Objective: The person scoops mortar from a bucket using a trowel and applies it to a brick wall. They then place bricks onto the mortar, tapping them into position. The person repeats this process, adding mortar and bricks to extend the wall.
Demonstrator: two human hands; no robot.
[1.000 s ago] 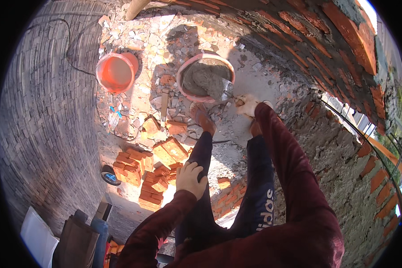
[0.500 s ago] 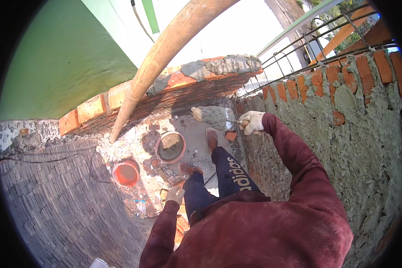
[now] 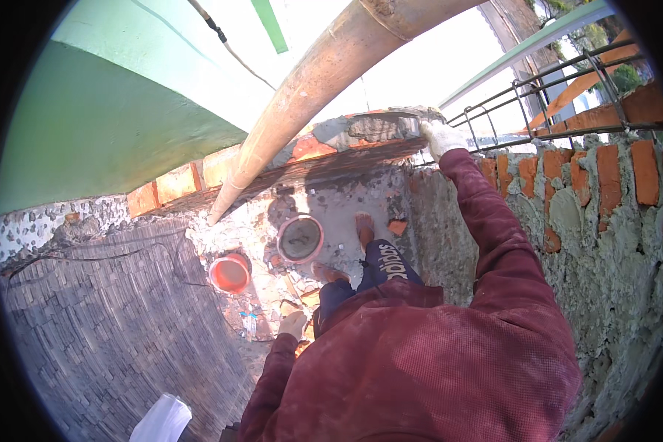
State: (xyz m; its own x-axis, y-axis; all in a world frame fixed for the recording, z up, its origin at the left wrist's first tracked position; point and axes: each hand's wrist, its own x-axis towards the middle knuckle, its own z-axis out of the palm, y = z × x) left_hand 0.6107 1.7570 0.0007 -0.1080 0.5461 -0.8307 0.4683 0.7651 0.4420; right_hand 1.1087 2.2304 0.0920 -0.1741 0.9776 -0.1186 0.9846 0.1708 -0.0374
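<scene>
My right hand, in a pale glove, reaches out to the right end of the low brick wall. It is closed round the handle of a trowel, which the fingers mostly hide. The trowel's blade shows edge-on as a thin dark strip over the grey mortar on the wall top. Low beside my left leg hangs my left hand, fingers loosely extended, holding nothing that I can see. A round bucket with grey mortar stands near my feet.
A red bucket stands left of the mortar bucket, among rubble. A thick bamboo pole slants across in front. Steel rebar runs above the mortar-covered brick wall on my right. A pale object lies lower left.
My right hand has moved up and away with the trowel, from above the floor to the wall top. The mortar load on the blade is no longer seen there. My view has tilted upward.
</scene>
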